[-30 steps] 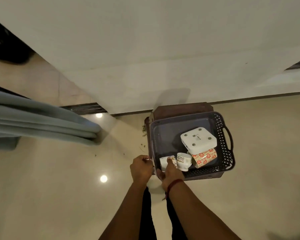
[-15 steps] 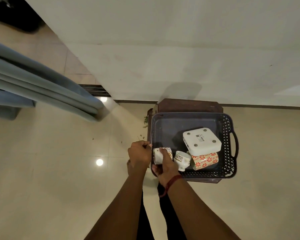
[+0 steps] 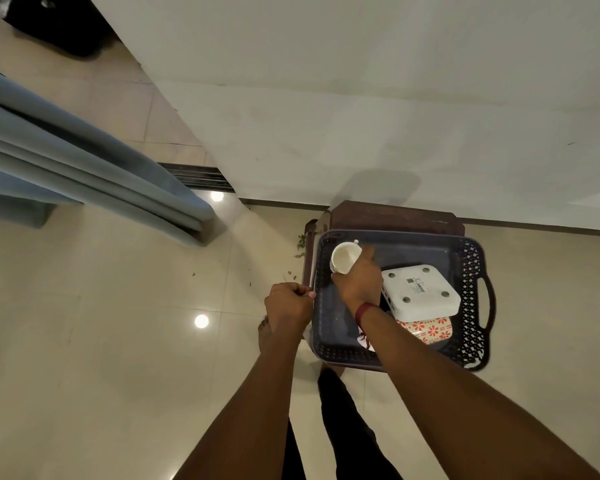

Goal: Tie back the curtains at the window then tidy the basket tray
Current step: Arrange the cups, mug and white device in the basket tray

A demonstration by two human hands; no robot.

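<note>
The curtains hang gathered in folds at the left; whether they are tied cannot be told. The work in hand looks like tidying the basket tray, which sits on a brown stool by the wall. In it a white box lies on a patterned cup at the right. The left hand curls round the tray's left rim. The right hand grips a white cup, tilted over the far left corner. Next, probably, turn it base down and set it there gently.
</note>
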